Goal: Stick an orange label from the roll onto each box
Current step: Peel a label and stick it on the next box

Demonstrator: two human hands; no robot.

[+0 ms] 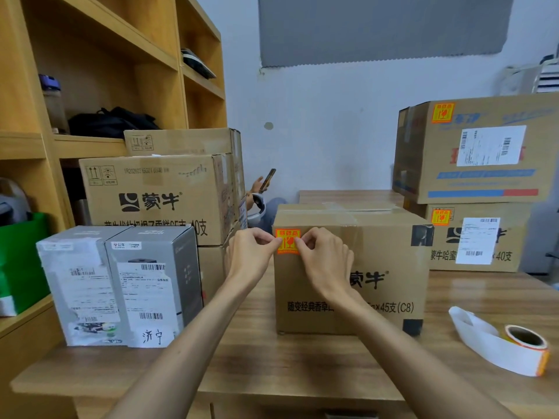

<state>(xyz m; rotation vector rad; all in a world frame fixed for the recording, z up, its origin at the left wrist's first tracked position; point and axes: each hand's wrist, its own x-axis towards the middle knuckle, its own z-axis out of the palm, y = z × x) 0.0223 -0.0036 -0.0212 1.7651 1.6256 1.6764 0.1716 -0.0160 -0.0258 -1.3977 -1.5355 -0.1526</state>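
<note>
Pinching the orange label (287, 242) on the box (388, 246): left hand (253, 251), right hand (326, 259).

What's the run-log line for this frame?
step: applying label | left hand: pinches orange label | right hand: pinches label | target: centre box front, upper-left | roll: on table

left hand (252, 252) and right hand (325, 258) pinching orange label (288, 241) against cardboard box (378, 267), label roll (520, 347) on table (302, 367)
</note>
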